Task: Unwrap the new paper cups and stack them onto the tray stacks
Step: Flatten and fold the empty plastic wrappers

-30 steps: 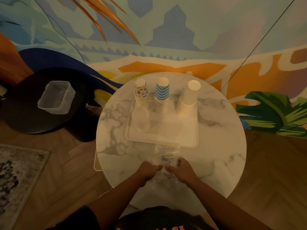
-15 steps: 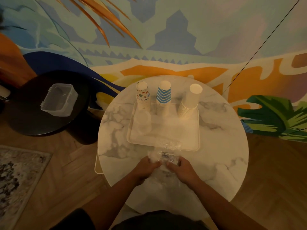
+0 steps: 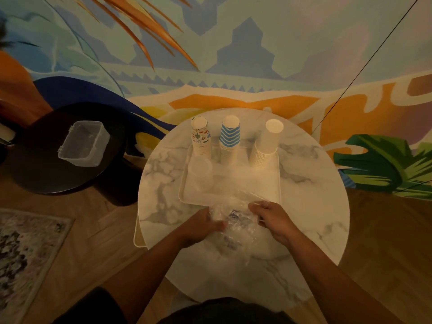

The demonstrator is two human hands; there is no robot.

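Clear wrap [image 3: 236,220]: a crinkled plastic package is seen from the head view, lying on the bench just in front of the tray's near edge; cups inside cannot be made out clearly.
Left hand [image 3: 201,224]: curled onto the left side of the wrap, which is pinched.
Right hand [image 3: 272,217]: curled onto the right side of the wrap, which is gripped.
Tray [image 3: 264,183]: a pale rectangular tray is set on the marble bench [image 3: 315,206].
Tray stacks: along the tray's far edge are stood a patterned stack [image 3: 201,139], a blue-striped stack [image 3: 230,141] and a white stack [image 3: 266,146], all upside down.
Clear cups [image 3: 199,175]: placed at the tray's left side, in front of the patterned stack.
Plastic box [image 3: 84,142]: set on a dark round stool [image 3: 46,169], well left of the tray.
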